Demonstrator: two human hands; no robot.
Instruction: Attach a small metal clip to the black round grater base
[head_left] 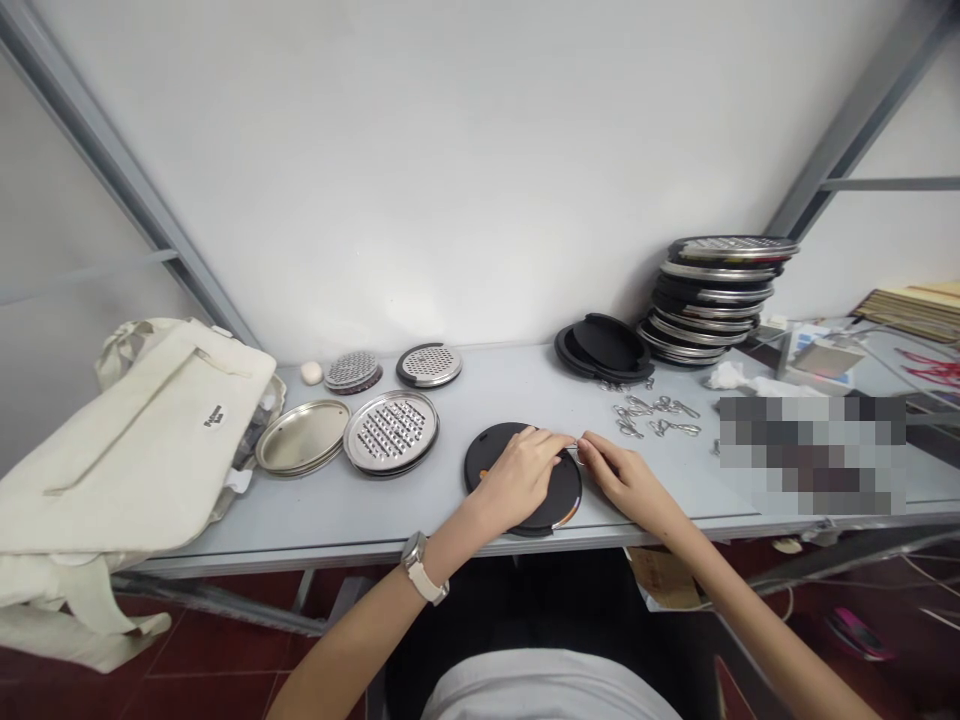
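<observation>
A black round disc (556,497) lies flat near the front edge of the grey table (337,510). My left hand (519,474) rests on top of it, fingers curled and pinching at its right rim. My right hand (624,477) meets it there, fingertips pinched on a small metal clip (576,447) at the disc's edge. Both hands touch at that spot. A watch sits on my left wrist.
Loose metal clips (660,414) lie to the right. Perforated metal grater discs (391,432), a plain metal plate (303,437), two black lids (606,348) and a tall stack of discs (716,295) stand behind. A cream bag (127,440) is on the left.
</observation>
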